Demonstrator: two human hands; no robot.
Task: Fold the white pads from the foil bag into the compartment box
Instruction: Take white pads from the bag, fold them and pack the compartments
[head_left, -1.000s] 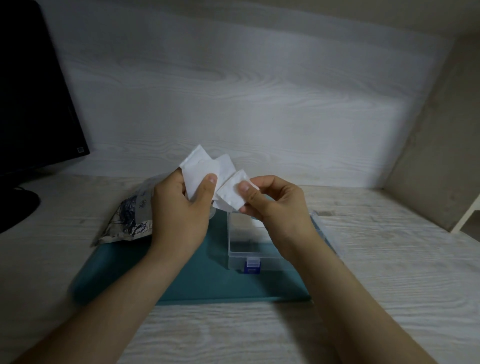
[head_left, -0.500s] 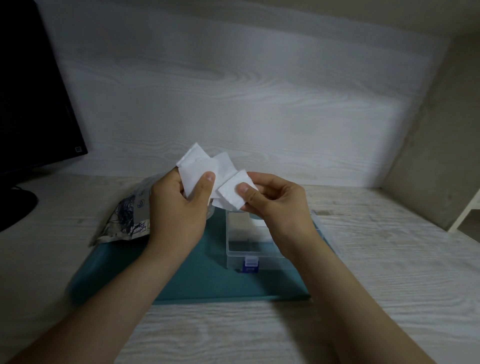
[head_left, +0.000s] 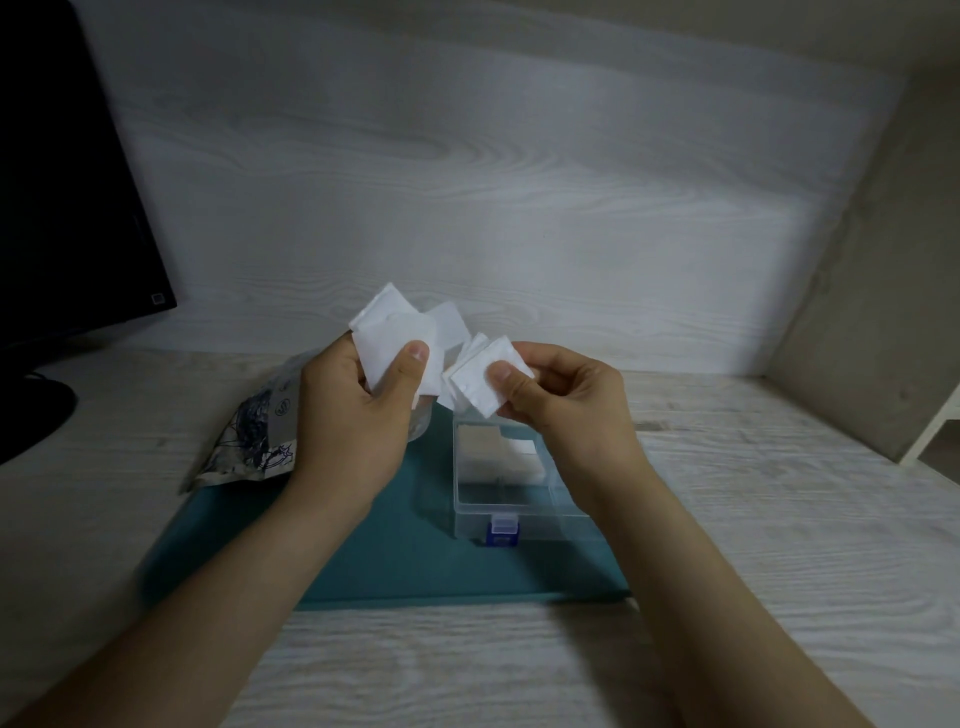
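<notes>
My left hand (head_left: 353, 415) grips a small stack of white pads (head_left: 395, 338) between thumb and fingers, held up above the mat. My right hand (head_left: 566, 400) pinches a folded white pad (head_left: 478, 382) just right of that stack, and the two touch or overlap at the middle. Below the right hand stands the clear compartment box (head_left: 511, 512) with a blue latch, open, with white pads lying in its far compartments. The printed foil bag (head_left: 254, 436) lies on the desk to the left, partly hidden by my left hand.
A teal mat (head_left: 415, 561) lies under the box and the bag's edge on the pale wood desk (head_left: 779, 519). A dark monitor (head_left: 62, 208) stands at the far left. A wood-grain back wall and a beige side panel close the space.
My right hand has drawn its folded pad slightly to the right, away from the stack in my left hand. Both hands stay at about the same height.
</notes>
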